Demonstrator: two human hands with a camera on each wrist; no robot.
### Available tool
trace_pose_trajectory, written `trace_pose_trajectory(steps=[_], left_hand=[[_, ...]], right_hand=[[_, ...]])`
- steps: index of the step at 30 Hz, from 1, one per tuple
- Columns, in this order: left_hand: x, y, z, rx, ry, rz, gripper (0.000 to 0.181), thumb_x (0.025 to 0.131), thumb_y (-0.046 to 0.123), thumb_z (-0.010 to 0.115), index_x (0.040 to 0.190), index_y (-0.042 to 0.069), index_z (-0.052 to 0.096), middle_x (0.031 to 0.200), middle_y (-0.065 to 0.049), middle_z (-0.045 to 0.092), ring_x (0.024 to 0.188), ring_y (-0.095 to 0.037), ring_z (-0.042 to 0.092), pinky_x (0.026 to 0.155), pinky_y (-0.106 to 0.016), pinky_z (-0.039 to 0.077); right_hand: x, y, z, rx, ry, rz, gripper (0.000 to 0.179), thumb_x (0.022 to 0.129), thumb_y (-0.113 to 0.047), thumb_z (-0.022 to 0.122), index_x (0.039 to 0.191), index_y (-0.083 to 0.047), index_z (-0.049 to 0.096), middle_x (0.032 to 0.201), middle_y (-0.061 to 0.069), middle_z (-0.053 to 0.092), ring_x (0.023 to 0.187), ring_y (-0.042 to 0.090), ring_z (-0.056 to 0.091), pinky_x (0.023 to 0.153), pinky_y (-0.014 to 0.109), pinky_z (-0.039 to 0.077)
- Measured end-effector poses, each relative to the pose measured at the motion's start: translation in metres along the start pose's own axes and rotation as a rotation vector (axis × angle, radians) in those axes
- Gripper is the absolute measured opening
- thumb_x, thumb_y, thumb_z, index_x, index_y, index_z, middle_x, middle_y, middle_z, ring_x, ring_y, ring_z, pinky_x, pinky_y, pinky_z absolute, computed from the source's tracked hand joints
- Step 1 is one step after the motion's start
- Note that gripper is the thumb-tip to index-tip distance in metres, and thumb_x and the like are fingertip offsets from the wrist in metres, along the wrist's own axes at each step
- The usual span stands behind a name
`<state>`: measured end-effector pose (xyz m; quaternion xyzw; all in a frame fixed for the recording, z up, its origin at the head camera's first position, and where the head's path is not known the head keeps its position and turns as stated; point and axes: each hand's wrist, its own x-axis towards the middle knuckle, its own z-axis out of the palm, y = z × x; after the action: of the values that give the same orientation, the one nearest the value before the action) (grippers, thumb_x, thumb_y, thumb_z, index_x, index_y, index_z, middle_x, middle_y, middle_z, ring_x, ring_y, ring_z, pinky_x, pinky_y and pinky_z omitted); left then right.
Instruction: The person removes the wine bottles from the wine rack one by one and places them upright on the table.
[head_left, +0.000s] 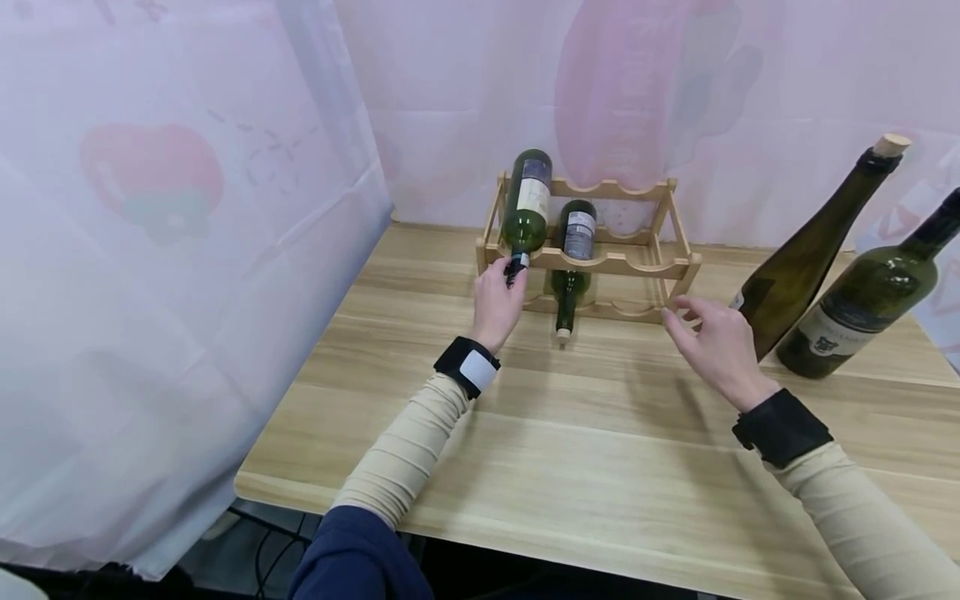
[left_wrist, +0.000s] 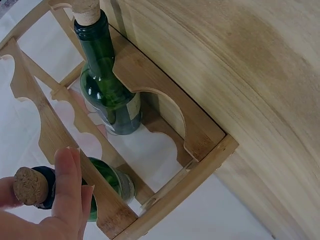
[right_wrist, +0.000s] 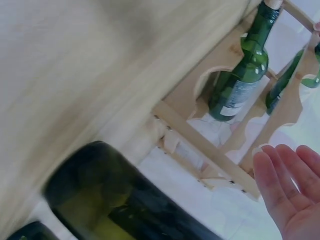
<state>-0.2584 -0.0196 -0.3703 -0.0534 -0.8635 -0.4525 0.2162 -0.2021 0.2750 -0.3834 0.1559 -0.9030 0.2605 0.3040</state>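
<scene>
Head view, left hand (head_left: 498, 304): wine bottle (head_left: 528, 204) pinched by fingers, seemingly being racked.
Right hand (head_left: 714, 343): fingers relaxed.
Wine rack (head_left: 615, 265): release probably next.

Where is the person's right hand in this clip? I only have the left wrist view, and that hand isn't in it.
Observer: The right hand is near the right end of the wooden rack, and it holds nothing.
Operator: Are there any bottles outside the rack?
Observer: Yes, two stand on the table to the right of the rack: a tall bottle and, further right, a wider bottle with a pale label.
Operator: Are both of those corked?
Observer: The tall one has a cork in its mouth; the wider one's top is cut off at the edge of the head view, so I can't tell.
</scene>
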Motion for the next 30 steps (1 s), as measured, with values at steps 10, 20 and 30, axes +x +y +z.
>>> trace_pose_trajectory(steps=[10,20,30], left_hand=[[-0.003,0.002,0.005,0.099,0.006,0.027,0.033,0.098,0.017,0.053,0.120,-0.007,0.060,0.104,-0.022,0.070,0.084,-0.027,0.070,0.070,-0.033,0.057],[-0.005,0.001,0.007,0.124,0.003,0.019,0.033,0.099,0.019,0.052,0.121,-0.005,0.060,0.102,-0.020,0.071,0.081,-0.026,0.070,0.067,-0.034,0.056],[-0.004,0.001,0.007,0.164,0.030,0.043,0.033,0.098,0.018,0.053,0.120,-0.005,0.061,0.099,-0.020,0.071,0.082,-0.028,0.070,0.068,-0.037,0.056]], right_hand=[[0.019,-0.009,0.002,0.012,-0.008,-0.031,0.025,0.090,-0.018,0.064,0.105,0.002,0.069,0.084,0.021,0.071,0.069,0.034,0.067,0.061,0.047,0.051],[0.032,-0.018,0.010,0.023,-0.044,-0.058,0.025,0.091,-0.018,0.064,0.104,0.002,0.068,0.087,0.021,0.070,0.073,0.033,0.065,0.064,0.046,0.050],[0.041,-0.032,0.016,0.015,-0.120,-0.047,0.030,0.094,-0.022,0.060,0.111,0.001,0.067,0.096,0.021,0.071,0.079,0.035,0.067,0.067,0.047,0.051]])
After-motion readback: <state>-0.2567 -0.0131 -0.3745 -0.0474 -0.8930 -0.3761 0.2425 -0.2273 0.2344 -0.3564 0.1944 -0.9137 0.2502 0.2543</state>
